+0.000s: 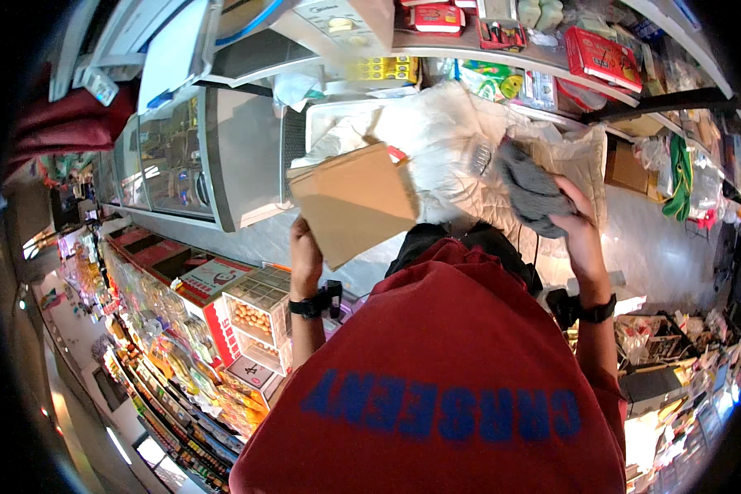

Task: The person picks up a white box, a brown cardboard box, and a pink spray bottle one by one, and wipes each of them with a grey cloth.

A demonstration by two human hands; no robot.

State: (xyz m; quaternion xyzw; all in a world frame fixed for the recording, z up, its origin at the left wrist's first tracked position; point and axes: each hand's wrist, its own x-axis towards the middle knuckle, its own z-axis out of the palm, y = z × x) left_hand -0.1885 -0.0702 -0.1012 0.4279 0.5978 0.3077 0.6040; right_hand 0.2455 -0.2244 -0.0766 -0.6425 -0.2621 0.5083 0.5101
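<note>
My left hand [305,253] is closed on the lower left edge of a flat brown piece of cardboard [354,202], which is held up and tilted. Out to the right, my right hand [580,222] grips a dark grey cloth [531,188] that hangs bunched from the fingers. Below and beyond both hands spreads a cream-white quilted blanket [449,136], rumpled, with a small printed patch near the cloth. The cardboard hides part of the blanket's left side. A small red spot shows just past the cardboard's upper right corner.
A shelf [461,49] with red boxes and packets runs along the far side. Left of me stands a glass-doored cabinet [173,169]. Nearer on the left are cartons and a clear crate [259,317] of eggs. A dark basket [654,337] sits at my right, below a hanging green strap [679,177].
</note>
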